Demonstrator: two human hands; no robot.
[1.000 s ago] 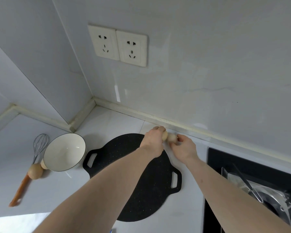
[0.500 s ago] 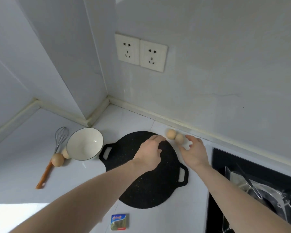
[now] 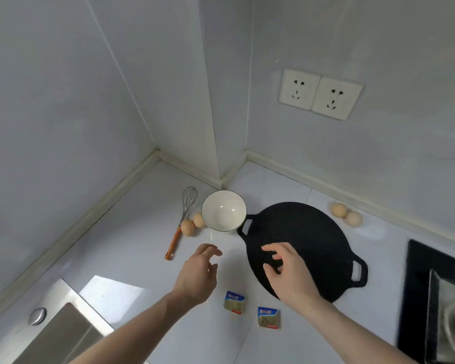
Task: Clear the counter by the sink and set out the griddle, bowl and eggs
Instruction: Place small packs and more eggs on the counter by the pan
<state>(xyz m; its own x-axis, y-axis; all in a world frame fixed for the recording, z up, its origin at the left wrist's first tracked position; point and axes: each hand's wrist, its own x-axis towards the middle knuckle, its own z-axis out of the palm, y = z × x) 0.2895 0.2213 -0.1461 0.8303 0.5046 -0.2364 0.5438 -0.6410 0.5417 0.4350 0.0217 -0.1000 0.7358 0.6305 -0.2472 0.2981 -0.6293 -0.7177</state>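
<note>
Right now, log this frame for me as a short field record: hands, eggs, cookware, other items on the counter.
left hand: empty, fingers relaxed, above the counter
right hand: empty, fingers loosely curled, over the griddle's near edge
griddle: black, round, two handles, flat on the counter
bowl: white, empty, left of the griddle
eggs: two between whisk and bowl; two by the back wall
whisk: orange handle, lying flat
packets: two small ones near the front edge
</note>
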